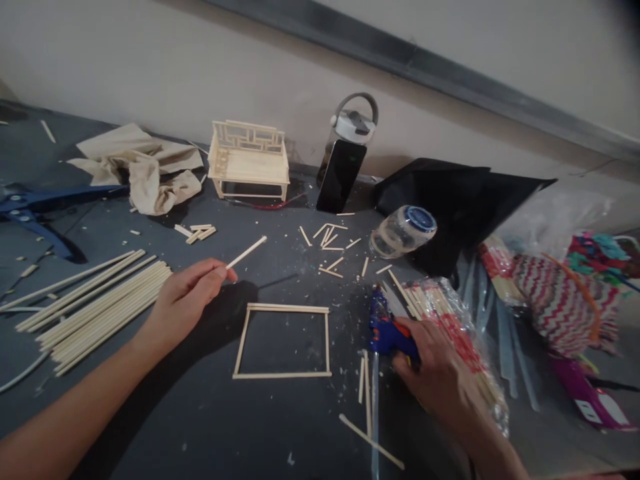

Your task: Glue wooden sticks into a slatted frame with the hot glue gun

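L hand (pixel 187 300) fingertips pinched shut on near end of thin wood stick (pixel 245 253), angled up over square stick frame (pixel 283 341). Light, stiff, prob snaps easy; hold low, gently. R hand (pixel 430 373) closed round blue glue gun (pixel 387 327), right of frame.

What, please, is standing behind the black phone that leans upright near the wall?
A clear water bottle with a white lid and grey carry loop stands behind the black phone, which appears to lean against it. The phone covers most of the bottle's body, so its contents cannot be seen.
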The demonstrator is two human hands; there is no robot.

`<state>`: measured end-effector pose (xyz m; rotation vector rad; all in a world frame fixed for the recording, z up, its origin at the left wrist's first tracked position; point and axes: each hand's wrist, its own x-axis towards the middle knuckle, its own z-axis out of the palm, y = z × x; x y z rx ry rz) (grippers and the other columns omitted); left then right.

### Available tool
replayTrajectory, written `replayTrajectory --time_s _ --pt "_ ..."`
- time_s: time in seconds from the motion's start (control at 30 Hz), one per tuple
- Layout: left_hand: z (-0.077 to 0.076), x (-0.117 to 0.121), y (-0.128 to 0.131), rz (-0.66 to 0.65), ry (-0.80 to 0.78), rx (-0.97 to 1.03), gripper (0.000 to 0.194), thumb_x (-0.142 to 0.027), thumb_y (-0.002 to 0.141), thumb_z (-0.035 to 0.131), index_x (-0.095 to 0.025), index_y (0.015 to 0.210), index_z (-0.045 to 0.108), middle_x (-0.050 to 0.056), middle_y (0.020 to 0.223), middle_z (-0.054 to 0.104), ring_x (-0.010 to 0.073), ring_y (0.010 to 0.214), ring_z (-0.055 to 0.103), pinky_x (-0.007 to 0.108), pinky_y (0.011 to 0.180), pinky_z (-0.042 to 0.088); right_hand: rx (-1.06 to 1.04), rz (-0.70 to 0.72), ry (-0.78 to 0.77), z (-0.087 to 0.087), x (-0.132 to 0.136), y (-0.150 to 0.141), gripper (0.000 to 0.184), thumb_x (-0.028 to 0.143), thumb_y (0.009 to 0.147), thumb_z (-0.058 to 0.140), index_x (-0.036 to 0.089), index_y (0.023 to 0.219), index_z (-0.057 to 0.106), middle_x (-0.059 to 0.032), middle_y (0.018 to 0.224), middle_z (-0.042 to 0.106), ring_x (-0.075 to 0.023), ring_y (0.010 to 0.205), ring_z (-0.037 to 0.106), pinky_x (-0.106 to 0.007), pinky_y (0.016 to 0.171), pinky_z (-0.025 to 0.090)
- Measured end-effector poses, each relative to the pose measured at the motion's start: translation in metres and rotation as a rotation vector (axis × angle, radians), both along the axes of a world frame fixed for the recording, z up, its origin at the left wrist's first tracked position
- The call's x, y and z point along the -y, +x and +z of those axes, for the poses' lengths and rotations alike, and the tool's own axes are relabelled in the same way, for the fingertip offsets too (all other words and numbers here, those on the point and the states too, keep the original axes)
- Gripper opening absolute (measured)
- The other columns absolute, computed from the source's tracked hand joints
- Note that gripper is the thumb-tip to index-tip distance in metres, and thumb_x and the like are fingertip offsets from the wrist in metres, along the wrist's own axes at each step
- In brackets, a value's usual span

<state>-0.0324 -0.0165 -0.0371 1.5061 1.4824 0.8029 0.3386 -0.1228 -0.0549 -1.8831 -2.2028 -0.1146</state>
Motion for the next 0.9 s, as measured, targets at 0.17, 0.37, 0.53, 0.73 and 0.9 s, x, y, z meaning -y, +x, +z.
replayTrajectory --time_s 0.17,0.37,0.53,0.73,0.9 --pt "-0.001 0.001 0.001 -0.175 0.128 -0.276 0.032 -0.047 0.085 0.05 -0.019 0.081 0.065 -0.004 0.057 0.056 0.0096 0.05 0.046 0.021 0.049 0.032 -0.393 -0.135 0.001 0.018 0.005 0.007 0.029 0.028 0.076 0.061 0.022 0.105 0.059 -0.0098 0.104 0.062 -0.0287 0.096 0.059 -0.042 0.08 0.05" --pt "-0.009 0.0 0.003 -0.295 0.214 -0.385 0.026 -0.045 0.082 0.054 -0.023 0.084 0.067 -0.005 0.056 0.063 0.0083 0.044 0.049 0.018 0.047 0.034 -1.324 -0.433 -0.325 0.033 0.03 -0.02 0.032 0.044 0.083 0.06 0.02 0.104 0.066 -0.012 0.094 0.069 -0.0249 0.071 0.066 -0.033 0.052 0.051" --pt "-0.011 -0.001 0.003 -0.316 0.18 -0.45 0.027 -0.046 0.083 0.052 -0.025 0.085 0.069 -0.005 0.067 0.069 0.0097 0.05 0.056 0.018 0.051 0.037 -1.232 -0.436 -0.589 0.034 0.029 -0.052 0.035 0.051 0.084 0.059 0.02 0.094 0.071 -0.0073 0.078 0.069 -0.0172 0.064 0.06 -0.025 0.05 0.047" --pt "-0.013 0.0 0.003 -0.327 0.154 -0.451 0.029 -0.047 0.083 0.05 -0.025 0.084 0.069 -0.004 0.067 0.069 0.0098 0.049 0.057 0.018 0.05 0.038 -1.139 -0.369 -0.662 0.021 0.025 -0.047 0.038 0.053 0.087 0.054 0.02 0.095 0.07 -0.0071 0.078 0.069 -0.0162 0.064 0.059 -0.024 0.051 0.047" --pt "-0.015 -0.001 0.002 -0.312 0.142 -0.443 0.029 -0.048 0.083 0.05 -0.025 0.083 0.068 -0.005 0.064 0.067 0.0095 0.047 0.057 0.017 0.048 0.038 -1.154 -0.351 -0.627 0.019 0.024 -0.048 0.036 0.052 0.086 0.056 0.019 0.092 0.07 -0.0075 0.08 0.069 -0.0165 0.065 0.06 -0.026 0.055 0.051"
